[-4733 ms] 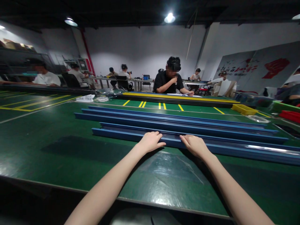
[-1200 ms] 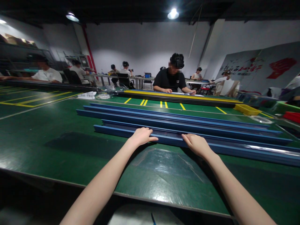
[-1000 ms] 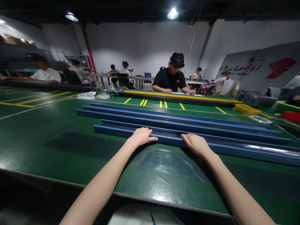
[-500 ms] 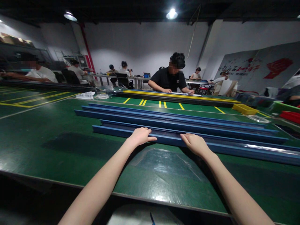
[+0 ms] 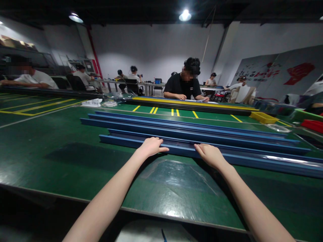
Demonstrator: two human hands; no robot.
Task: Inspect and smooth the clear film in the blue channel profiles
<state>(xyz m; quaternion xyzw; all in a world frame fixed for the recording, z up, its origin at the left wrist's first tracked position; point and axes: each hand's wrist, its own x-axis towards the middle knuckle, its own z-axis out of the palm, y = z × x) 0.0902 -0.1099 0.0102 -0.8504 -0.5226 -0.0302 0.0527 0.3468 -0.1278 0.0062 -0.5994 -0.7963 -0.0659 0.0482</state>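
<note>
A long blue channel rail (image 5: 123,141) lies across the green table in front of me. My left hand (image 5: 151,147) is hooked over its near edge, thumb stretched along the front face. Farther right on the same edge, my right hand (image 5: 210,155) has its fingers curled over; their tips are hidden inside the channel. Just behind and parallel lies a second blue channel rail (image 5: 141,127), which neither hand touches. A clear plastic sheet (image 5: 179,173) lies flat on the table between my forearms.
Black and yellow long strips (image 5: 196,104) lie farther back, before a person in a black shirt (image 5: 182,85). A yellow tray (image 5: 263,117) stands at the right. Crumpled clear plastic (image 5: 114,98) lies back left. The table's near edge (image 5: 161,215) runs below my forearms.
My hands and the blue rails stay where they were. The person in black across the table shifts slightly; another person at the far left leans farther left.
</note>
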